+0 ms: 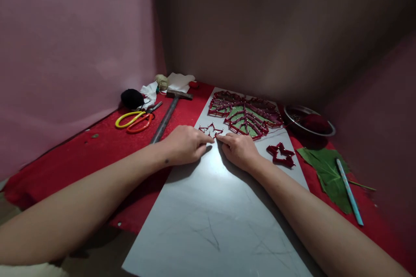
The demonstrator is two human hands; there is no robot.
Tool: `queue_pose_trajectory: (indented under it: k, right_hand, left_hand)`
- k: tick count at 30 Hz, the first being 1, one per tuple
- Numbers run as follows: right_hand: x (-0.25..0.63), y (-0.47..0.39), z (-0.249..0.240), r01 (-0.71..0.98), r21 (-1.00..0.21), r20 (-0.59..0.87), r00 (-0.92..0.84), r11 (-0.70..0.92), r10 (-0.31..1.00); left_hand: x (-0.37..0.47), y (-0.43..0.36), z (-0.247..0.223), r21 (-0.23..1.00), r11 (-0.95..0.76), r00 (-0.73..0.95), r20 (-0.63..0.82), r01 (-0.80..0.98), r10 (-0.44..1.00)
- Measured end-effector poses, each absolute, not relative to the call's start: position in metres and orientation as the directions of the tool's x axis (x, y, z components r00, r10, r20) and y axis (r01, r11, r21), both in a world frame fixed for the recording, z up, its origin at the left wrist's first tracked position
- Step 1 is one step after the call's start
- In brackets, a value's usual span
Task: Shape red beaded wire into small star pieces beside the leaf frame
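Note:
In the head view, my left hand (186, 143) and my right hand (238, 149) meet over a grey-white board (201, 199). Both index fingers stretch out, their tips almost together at the lower edge of a small star outline of nails (211, 130) with dark red thread. My other fingers are partly curled, and I see nothing held in either hand. Beyond my right hand lies a large leaf-shaped nail-and-thread design (245, 112) in dark red over green. A thicker red thread star (281, 155) sits to the right of my right wrist.
Left on the red cloth (87, 151) lie a hammer (167, 117), scissors (139, 120) with yellow and red handles, a black yarn ball (132, 98) and a beige twine ball (161, 81). Right are a metal bowl (329, 132) with dark red yarn, a green leaf (328, 173) and a light-blue pen (349, 191).

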State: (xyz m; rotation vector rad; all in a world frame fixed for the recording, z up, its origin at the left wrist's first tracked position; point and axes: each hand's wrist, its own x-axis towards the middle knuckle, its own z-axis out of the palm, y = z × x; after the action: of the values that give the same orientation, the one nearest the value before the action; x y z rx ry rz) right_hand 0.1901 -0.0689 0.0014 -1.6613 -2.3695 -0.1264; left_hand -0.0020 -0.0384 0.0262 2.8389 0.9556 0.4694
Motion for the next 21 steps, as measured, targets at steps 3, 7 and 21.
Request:
queue_pose_trajectory:
  k: [3, 7, 21]
  right_hand:
    - [0.19, -0.068, 0.001, 0.936, -0.076, 0.248, -0.316, 0.344, 0.916]
    - [0.19, -0.067, 0.0, 0.931, -0.086, 0.262, -0.323, 0.356, 0.909]
    - [0.189, -0.067, 0.002, 0.931, -0.091, 0.251, -0.322, 0.353, 0.913]
  left_hand:
    - [0.004, -0.05, 0.024, -0.008, -0.786, 0.78, 0.132, 0.618, 0.611]
    - [0.01, -0.056, 0.02, -0.092, -0.759, 0.765, 0.072, 0.644, 0.64]
    - [0.019, -0.067, 0.022, -0.146, -0.7, 0.702, -0.046, 0.699, 0.711]
